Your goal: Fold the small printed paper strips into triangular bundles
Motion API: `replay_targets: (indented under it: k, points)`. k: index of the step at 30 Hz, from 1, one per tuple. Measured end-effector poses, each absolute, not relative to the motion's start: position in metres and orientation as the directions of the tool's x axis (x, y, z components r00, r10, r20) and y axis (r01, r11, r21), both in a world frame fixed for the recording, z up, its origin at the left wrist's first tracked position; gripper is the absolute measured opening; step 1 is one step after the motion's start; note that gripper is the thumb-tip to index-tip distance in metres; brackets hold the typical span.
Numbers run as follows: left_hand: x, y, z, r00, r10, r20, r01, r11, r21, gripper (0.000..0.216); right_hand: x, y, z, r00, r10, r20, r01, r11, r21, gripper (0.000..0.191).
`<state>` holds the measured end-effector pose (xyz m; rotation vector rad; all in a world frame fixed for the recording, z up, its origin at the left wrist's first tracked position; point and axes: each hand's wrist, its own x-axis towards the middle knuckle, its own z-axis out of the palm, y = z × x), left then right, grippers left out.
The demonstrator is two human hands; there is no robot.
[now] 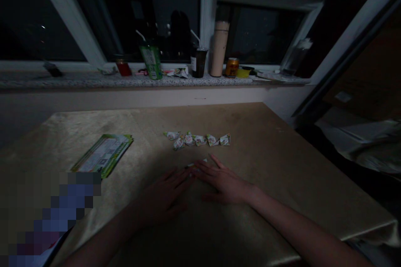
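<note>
My left hand (164, 196) and my right hand (224, 181) lie flat on the tan tabletop (282, 162), fingers stretched out, fingertips meeting over a small strip of paper (197, 162) that mostly hides beneath them. Just beyond my fingers sits a row of several small folded paper pieces (197, 139), white with green print. A stack of green-edged leaflets (103, 154) lies to the left, apart from both hands.
A stone window sill (62, 80) runs along the back with a green drink carton (151, 61), a dark cup with a straw (198, 61), a tall beige flask (219, 48), a red jar (123, 67) and a gold can (232, 67). Crumpled sheets (360, 137) lie off the table's right edge.
</note>
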<state>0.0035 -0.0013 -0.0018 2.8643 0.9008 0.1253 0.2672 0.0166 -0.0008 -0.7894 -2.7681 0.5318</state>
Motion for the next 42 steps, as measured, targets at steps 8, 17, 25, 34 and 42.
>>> replay_targets:
  k: [8, 17, 25, 34, 42]
  points:
    - [0.008, -0.001, 0.0, 0.812, 0.582, 0.048, 0.563, -0.802, 0.202, 0.075, 0.288, 0.013, -0.003, -0.824, 0.546, 0.152, 0.426, 0.773, -0.47, 0.055]
    - [0.015, -0.005, 0.001, 0.797, 0.599, 0.081, 0.577, -0.794, 0.192, 0.066, 0.272, 0.001, -0.006, -0.781, 0.599, 0.176, 0.541, 0.79, -0.288, 0.05]
    - [0.018, -0.01, -0.004, 0.799, 0.599, 0.049, 0.573, -0.784, 0.238, 0.07, 0.268, -0.002, -0.01, -0.703, 0.66, 0.267, 0.624, 0.751, -0.214, 0.035]
    - [0.015, -0.009, -0.007, 0.808, 0.59, -0.001, 0.573, -0.784, 0.238, 0.075, 0.279, -0.003, -0.012, -0.665, 0.678, 0.313, 0.625, 0.735, -0.262, 0.034]
    - [0.013, -0.008, -0.005, 0.817, 0.576, 0.017, 0.557, -0.797, 0.235, 0.077, 0.276, -0.002, -0.012, -0.677, 0.677, 0.288, 0.594, 0.734, -0.33, 0.033]
